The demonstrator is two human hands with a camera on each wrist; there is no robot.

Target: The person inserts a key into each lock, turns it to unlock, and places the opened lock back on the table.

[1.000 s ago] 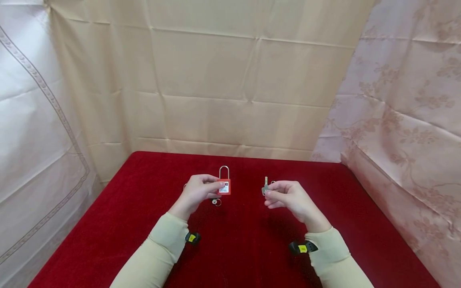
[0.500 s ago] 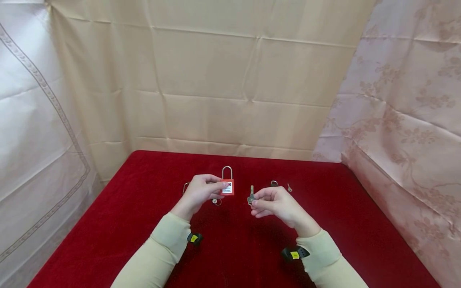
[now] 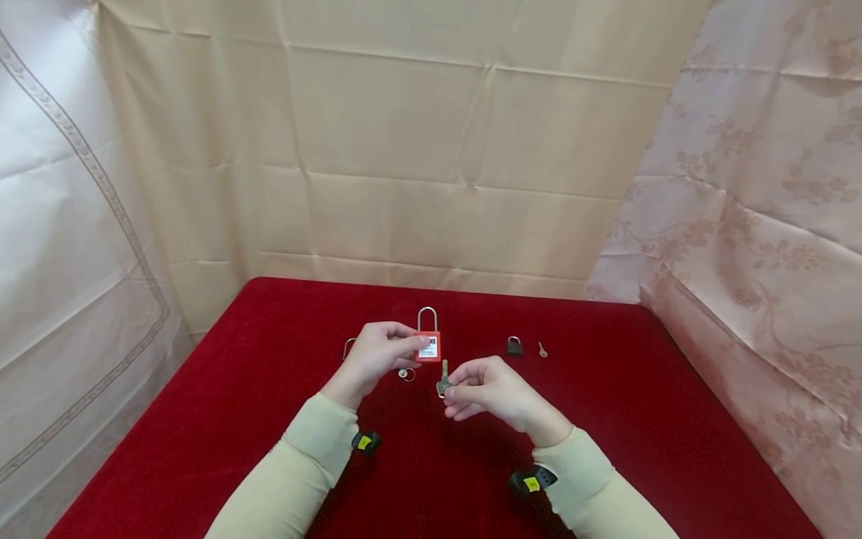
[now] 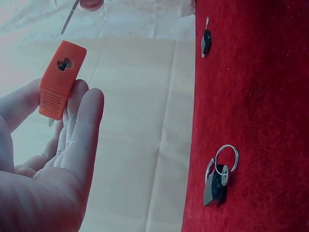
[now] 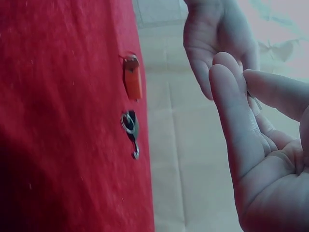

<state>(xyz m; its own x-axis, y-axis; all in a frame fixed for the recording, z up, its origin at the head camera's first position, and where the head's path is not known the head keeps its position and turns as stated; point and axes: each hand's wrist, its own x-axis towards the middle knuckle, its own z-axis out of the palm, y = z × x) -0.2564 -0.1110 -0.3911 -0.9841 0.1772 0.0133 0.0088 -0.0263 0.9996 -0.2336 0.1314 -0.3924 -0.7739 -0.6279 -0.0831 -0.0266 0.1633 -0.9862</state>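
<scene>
My left hand [image 3: 380,350] grips a red padlock [image 3: 428,349] by its body, with the thumb on the white label and the long shackle pointing up. In the left wrist view, the keyhole in the underside of this orange-looking padlock [image 4: 59,84] shows. My right hand [image 3: 488,389] pinches a key [image 3: 444,383] by its head, blade upward. The key's tip is just below the padlock's lower right corner, apart from it. In the left wrist view, the key's blade [image 4: 70,17] points toward the keyhole. Fingers hide most of the key in the right wrist view.
On the red cloth-covered table [image 3: 606,419] lie a small dark padlock [image 3: 515,346] and a small key [image 3: 542,350]. Behind my left hand are a key with a ring [image 3: 404,373] and a partly hidden shackle [image 3: 347,347]. The right wrist view shows another orange padlock [image 5: 133,83].
My right hand has moved left and slightly down with the key, up to the padlock, uncovering the dark padlock and small key. My left hand has shifted slightly right.
</scene>
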